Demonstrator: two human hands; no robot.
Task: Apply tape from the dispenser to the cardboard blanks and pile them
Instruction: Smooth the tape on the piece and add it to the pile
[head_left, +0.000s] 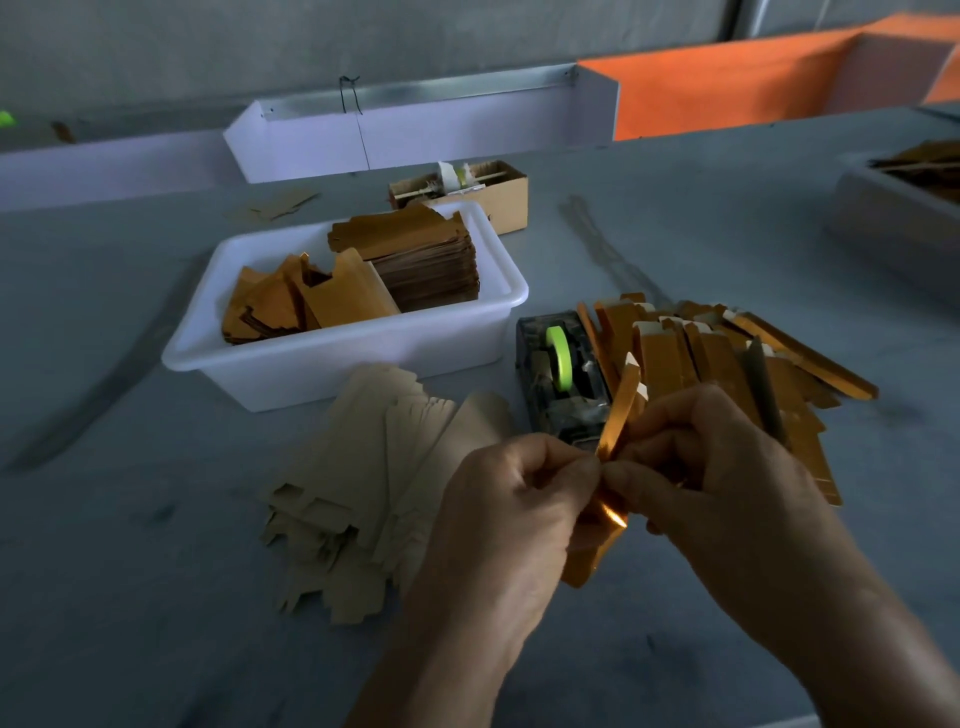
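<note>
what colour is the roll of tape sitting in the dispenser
Bright lime green. The tape roll sits in the dark dispenser; the head view shows it clearly.

A glossy, gold-foiled cardboard blank (618, 410) is seen; matt, plain paperboard blanks (363, 483) are laid beside a smooth white plastic tub (311, 364) on the matt grey table (130, 597).

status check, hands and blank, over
Left hand and right hand both pinching one gold blank. Dispenser just behind. Nothing blocking.
</note>
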